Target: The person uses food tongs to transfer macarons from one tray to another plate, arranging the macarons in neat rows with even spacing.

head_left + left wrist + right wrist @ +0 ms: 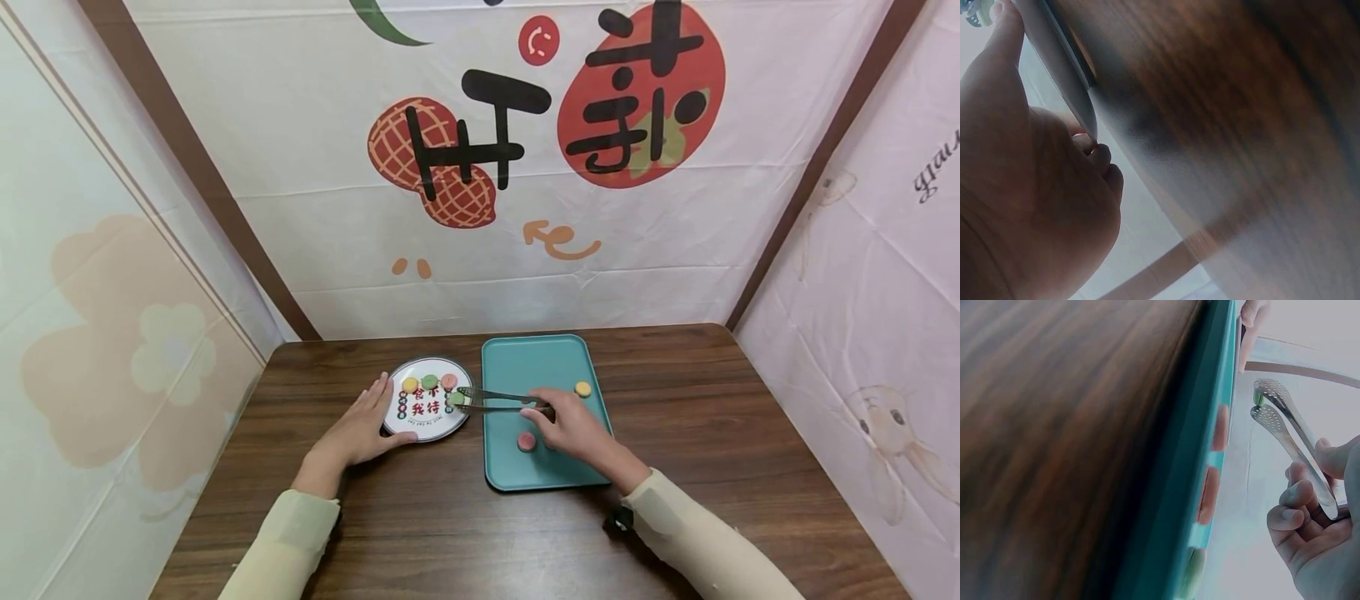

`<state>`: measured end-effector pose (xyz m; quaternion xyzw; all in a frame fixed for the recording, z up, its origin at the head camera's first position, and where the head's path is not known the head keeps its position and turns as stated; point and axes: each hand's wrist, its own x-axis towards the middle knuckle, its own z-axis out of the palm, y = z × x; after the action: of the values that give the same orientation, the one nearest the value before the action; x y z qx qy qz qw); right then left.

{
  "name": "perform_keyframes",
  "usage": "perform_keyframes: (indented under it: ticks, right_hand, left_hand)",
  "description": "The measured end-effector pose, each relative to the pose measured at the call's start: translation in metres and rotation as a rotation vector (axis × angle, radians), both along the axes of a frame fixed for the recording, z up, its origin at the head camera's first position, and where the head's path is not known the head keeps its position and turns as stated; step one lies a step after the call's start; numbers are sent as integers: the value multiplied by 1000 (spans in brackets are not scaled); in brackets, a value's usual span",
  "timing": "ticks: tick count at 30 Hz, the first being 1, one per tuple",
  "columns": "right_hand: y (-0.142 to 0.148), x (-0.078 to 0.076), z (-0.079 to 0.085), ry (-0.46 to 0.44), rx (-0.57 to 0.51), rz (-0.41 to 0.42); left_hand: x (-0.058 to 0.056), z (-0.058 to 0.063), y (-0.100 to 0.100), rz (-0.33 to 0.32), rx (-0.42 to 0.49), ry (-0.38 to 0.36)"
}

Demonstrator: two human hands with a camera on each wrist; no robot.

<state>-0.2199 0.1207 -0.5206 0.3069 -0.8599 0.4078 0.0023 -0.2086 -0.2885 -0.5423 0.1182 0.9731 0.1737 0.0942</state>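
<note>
The green macaron [457,399] sits in the tips of the tongs [498,395] over the right edge of the plate [441,428], left of my right hand [566,423], whose fingers pinch the tongs. Their long axis runs crosswise between my hands, neither plainly nearer the macaron. My left hand [358,432], fingers spread, touches the plate's left rim. The teal tray [525,362] lies beneath the tongs.

Plate [426,426]: round, white, dark-rimmed, red characters printed across the middle, lying face up.
Plated row: yellow macaron [409,385], green macaron [429,382] and pink macaron [448,381], side by side along the far part.
Tongs [1288,442]: silvery metal, rounded perforated ends, reaching in over the plate's right edge.
Pinched macaron [457,400]: pale green, caught between the tong ends.
</note>
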Motion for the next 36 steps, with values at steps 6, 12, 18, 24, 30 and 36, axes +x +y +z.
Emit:
perform_keyframes:
  ticks: [6, 12, 18, 24, 30, 36]
  right_hand:
    - [-11, -1, 4, 22, 27, 0]
    - [-20, -3, 5, 27, 31, -4]
    - [-29, -2, 8, 28, 62, -38]
    - [-36, -5, 9, -1, 55, -13]
    - [-45, -7, 9, -19, 46, 4]
    - [-55, -5, 9, -64, 39, 6]
  left_hand:
    - [0, 0, 0, -5, 3, -1]
    - [-1, 0, 0, -3, 7, 4]
    - [-1, 1, 1, -6, 9, 16]
    - [-1, 1, 1, -13, 9, 35]
    - [-1, 1, 1, -18, 4, 32]
    - [-1, 1, 2, -16, 1, 32]
